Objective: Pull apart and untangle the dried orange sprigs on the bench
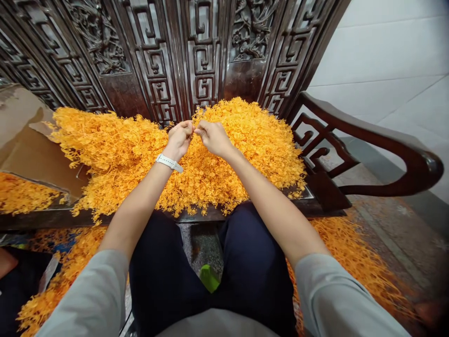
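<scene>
Head view: orange flower heap [252,135], long axis left-right; left hand [179,140], right hand [214,139] above, both pinched (contents unclear).

Sleeves [345,292] are short and grey, trousers [257,255] navy, the wristband [169,162] white.

Arms [270,201] stretched forward, left fingers [187,126] curled, right fingers [202,129] pinched, close together

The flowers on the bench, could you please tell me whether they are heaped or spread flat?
Heaped: the flowers rise in thick mounds that hide the lower part of the bench back.
</scene>
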Motion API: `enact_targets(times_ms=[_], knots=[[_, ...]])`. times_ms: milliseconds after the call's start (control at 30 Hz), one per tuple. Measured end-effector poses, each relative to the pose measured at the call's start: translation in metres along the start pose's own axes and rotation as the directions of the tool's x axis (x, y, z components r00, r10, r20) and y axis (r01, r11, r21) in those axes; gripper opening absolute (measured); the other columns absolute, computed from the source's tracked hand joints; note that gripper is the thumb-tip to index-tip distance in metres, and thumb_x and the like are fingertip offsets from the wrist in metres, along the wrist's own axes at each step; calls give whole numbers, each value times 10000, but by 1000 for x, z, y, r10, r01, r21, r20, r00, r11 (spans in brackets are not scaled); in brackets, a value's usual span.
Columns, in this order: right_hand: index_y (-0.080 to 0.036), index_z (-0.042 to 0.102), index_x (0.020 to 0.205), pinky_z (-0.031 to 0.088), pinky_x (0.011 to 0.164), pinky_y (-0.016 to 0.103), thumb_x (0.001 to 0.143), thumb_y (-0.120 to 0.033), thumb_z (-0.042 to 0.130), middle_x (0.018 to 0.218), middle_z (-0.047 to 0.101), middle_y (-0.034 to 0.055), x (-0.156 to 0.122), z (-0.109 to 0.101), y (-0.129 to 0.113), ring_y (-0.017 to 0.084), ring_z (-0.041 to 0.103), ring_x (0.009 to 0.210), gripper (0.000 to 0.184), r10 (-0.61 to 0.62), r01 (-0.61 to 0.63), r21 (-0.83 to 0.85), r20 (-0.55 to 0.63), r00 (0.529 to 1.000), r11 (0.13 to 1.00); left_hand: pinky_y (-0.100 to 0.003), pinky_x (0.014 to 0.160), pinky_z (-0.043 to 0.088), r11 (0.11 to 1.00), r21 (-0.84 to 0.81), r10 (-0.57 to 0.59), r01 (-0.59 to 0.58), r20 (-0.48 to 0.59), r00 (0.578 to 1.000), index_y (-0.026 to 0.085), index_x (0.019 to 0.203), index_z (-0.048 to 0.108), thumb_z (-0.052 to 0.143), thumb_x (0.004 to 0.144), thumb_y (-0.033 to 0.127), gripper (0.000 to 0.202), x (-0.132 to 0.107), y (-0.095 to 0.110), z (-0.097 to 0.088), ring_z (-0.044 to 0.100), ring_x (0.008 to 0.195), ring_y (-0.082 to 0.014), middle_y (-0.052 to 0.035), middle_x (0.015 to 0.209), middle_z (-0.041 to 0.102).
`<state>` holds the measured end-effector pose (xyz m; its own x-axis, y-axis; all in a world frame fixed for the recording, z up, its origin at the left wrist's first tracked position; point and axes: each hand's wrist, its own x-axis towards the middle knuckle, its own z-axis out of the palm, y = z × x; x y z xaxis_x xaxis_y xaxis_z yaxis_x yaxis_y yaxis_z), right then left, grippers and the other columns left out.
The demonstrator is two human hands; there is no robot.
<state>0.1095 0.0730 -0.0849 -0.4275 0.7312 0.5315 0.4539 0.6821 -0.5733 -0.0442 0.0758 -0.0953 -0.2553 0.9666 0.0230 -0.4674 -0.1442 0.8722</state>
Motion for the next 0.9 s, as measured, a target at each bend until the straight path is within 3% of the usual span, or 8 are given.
enact_targets(times_ms=[100,200,367,567,633,733,800,900], knots=[[-224,444,746,239,678,331,1019,-192,571,678,473,-12,1,0,1,158,371,652,302,-16,17,-13,54,998,1000,-196,542,382,999,32,0,2,-63,998,166,629,644,667,725,-97,281,0,-5,5,542,555,-52,18,623,642],[-229,409,678,258,668,323,1009,-187,592,636,420,-29,2,-1,4,150,376,645,381,24,-34,88,106,994,996,-189,567,395,998,58,41,-33,-129,991,176,653,649,627,682,-108,287,0,-8,10,549,577,-58,36,613,633],[-232,459,688,302,645,310,1007,-205,615,599,497,-41,0,-8,9,136,417,598,356,76,-133,274,209,975,952,-221,634,432,990,122,94,-71,-195,976,199,698,654,644,722,-73,273,2,-11,15,590,630,-80,43,632,642],[-223,471,637,319,637,321,935,-166,669,561,491,-40,-3,-23,9,129,416,603,363,28,-61,144,218,975,988,-256,636,427,984,175,60,-22,-214,975,217,736,634,630,767,-64,283,7,-18,23,620,654,-112,43,630,626],[-219,517,650,358,624,322,935,-184,661,575,544,-29,-7,-28,4,130,466,595,321,-5,-60,197,317,948,979,-260,645,430,985,167,80,-41,-237,968,225,742,615,624,794,-64,293,17,-12,19,603,648,-108,46,639,620],[-214,609,698,449,618,334,945,-252,686,625,653,1,-12,-33,-7,142,575,596,262,-105,-75,308,529,842,949,-251,689,455,977,180,161,-118,-249,955,237,735,557,666,845,-38,315,36,9,-1,563,637,-90,53,674,622],[-210,637,746,502,639,350,952,-265,703,669,694,21,-13,-35,-10,157,634,624,223,-85,-92,337,475,876,937,-242,727,482,968,200,192,-153,-191,963,248,758,566,719,889,34,294,42,23,-17,581,658,-83,49,727,655],[-200,641,879,563,699,384,944,-191,708,725,706,37,-10,-33,0,191,696,690,95,98,-181,380,228,969,907,-227,720,512,977,154,166,-149,-107,980,269,854,653,710,950,88,213,35,31,-30,642,706,-80,27,806,708]])
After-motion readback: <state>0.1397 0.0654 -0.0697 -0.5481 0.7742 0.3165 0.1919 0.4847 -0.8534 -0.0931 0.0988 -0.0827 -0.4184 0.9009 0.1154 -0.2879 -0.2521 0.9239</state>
